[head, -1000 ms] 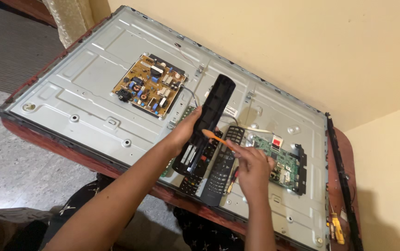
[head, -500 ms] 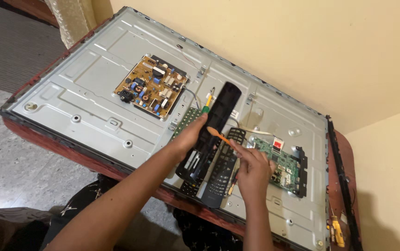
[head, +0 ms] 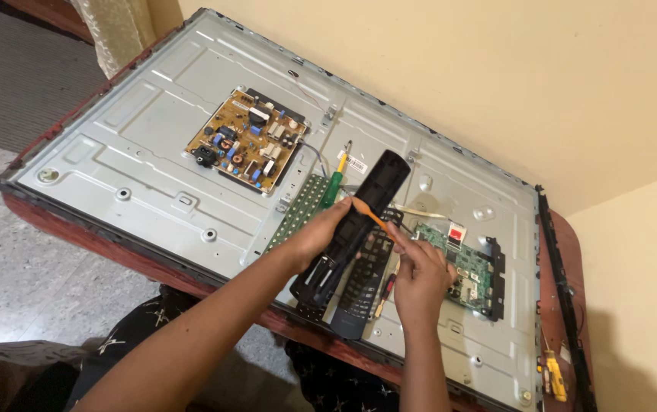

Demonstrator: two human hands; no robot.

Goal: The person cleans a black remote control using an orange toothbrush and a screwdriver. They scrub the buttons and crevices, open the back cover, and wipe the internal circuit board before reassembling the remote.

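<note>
My left hand (head: 314, 236) grips a long black remote control shell (head: 359, 217) at its side and holds it tilted above the metal back of a flat television panel (head: 145, 145). My right hand (head: 420, 275) pinches a thin orange pry tool (head: 372, 217), whose tip touches the shell's right edge. Below the shell lies the remote's black keypad frame (head: 363, 286) with open button holes. A green strip board (head: 301, 210) rests on the panel just left of my left hand.
A brown power board (head: 246, 141) and a green main board (head: 469, 267) are mounted on the panel. A green-handled screwdriver (head: 334, 183) lies behind the shell. A yellow-handled tool (head: 553, 375) and a black strip (head: 561, 267) lie at the right edge of the red table (head: 92, 229).
The remote shell has shifted a little to the right and tilted higher. My right hand has slid the orange tool along the shell's edge. The view has moved slightly.
</note>
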